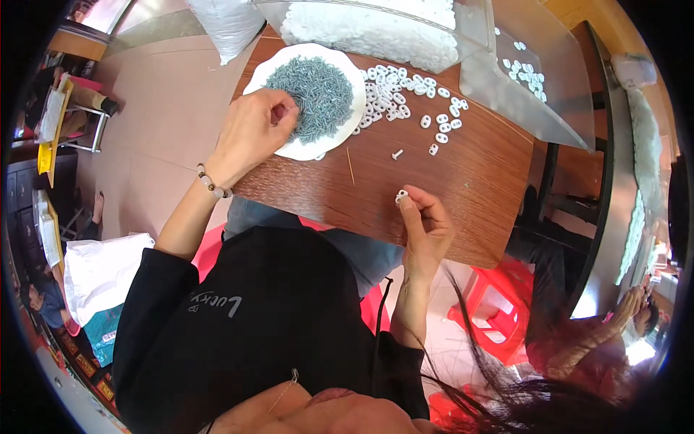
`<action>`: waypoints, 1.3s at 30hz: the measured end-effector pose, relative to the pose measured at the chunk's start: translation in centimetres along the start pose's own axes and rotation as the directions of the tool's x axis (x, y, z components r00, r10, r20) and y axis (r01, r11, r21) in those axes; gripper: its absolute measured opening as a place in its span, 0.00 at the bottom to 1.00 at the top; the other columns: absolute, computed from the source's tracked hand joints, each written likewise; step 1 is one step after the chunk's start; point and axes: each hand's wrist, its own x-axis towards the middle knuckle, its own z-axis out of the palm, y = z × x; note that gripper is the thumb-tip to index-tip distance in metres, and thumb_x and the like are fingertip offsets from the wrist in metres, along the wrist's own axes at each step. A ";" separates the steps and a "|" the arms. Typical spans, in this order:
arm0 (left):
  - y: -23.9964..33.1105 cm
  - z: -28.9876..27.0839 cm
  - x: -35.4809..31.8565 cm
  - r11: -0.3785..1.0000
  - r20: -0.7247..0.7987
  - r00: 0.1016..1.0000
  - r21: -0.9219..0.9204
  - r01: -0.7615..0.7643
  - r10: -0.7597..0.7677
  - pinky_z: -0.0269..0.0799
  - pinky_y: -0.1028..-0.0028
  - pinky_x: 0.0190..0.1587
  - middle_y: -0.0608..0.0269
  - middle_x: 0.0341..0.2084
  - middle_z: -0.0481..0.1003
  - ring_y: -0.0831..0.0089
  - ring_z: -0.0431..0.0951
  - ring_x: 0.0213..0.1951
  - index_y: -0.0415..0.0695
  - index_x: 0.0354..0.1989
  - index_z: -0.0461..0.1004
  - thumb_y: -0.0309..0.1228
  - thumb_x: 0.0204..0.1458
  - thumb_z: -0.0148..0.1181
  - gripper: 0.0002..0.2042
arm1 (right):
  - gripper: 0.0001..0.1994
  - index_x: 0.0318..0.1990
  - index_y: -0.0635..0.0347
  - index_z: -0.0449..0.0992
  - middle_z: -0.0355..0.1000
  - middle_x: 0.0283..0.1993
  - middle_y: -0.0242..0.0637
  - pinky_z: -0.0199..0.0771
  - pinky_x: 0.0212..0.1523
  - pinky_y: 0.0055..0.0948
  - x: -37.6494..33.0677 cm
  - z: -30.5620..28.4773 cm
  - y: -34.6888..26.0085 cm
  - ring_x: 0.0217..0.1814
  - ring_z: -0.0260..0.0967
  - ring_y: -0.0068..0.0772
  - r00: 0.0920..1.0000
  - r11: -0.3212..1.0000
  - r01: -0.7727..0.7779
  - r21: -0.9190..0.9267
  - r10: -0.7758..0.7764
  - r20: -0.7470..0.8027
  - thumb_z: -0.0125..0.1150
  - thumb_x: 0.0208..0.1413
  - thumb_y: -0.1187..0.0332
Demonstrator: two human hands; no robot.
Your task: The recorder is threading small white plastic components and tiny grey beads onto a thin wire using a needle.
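Observation:
My left hand [253, 134], with a beaded bracelet at the wrist, reaches over the left side of a white scalloped plate [359, 90]. Its thumb and fingertips are pinched together at the edge of a heap of small grey-blue metal screws [318, 94]; what they hold is too small to make out. Near the table's front edge, my right hand [426, 235] pinches a small white two-hole plastic piece [401, 196] between thumb and finger. Many like white pieces [387, 90] lie scattered right of the plate. A small white pin with a head [397, 154] lies between them and my right hand.
A thin wooden stick [350, 166] lies on the brown table [477, 202]. Clear bins hold heaped white pieces [372, 29] at the back and a few more [525, 76] at the right. A red stool [499, 315] stands at the lower right. Other people sit at both sides.

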 end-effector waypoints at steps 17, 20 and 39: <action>0.4 1.1 3.1 0.948 0.072 0.966 0.186 -0.257 0.248 0.67 0.64 0.35 0.58 0.25 0.72 0.59 0.73 0.33 0.42 0.29 0.75 0.27 0.46 0.60 0.03 | 0.07 0.39 0.66 0.78 0.72 0.30 0.27 0.64 0.35 0.13 -0.8 0.8 0.3 0.31 0.65 0.14 0.999 1.000 -0.012 -0.015 0.012 0.030 0.62 0.51 0.79; 0.3 0.7 3.0 0.985 0.020 0.985 -0.003 -0.172 0.172 0.67 0.66 0.32 0.56 0.23 0.73 0.62 0.73 0.29 0.40 0.29 0.75 0.26 0.48 0.58 0.03 | 0.07 0.39 0.66 0.78 0.72 0.31 0.28 0.65 0.37 0.14 -0.6 1.0 0.1 0.32 0.66 0.15 0.999 1.000 -0.024 0.006 0.024 0.028 0.61 0.51 0.79; 5.9 4.0 -4.8 0.712 0.317 0.928 -0.697 0.089 0.195 0.65 0.77 0.32 0.64 0.23 0.70 0.80 0.66 0.27 0.35 0.31 0.69 0.28 0.59 0.51 0.08 | 0.06 0.37 0.65 0.78 0.73 0.31 0.28 0.64 0.38 0.14 0.2 2.5 -2.0 0.34 0.67 0.14 0.993 0.999 0.045 -0.024 -0.042 0.108 0.63 0.51 0.78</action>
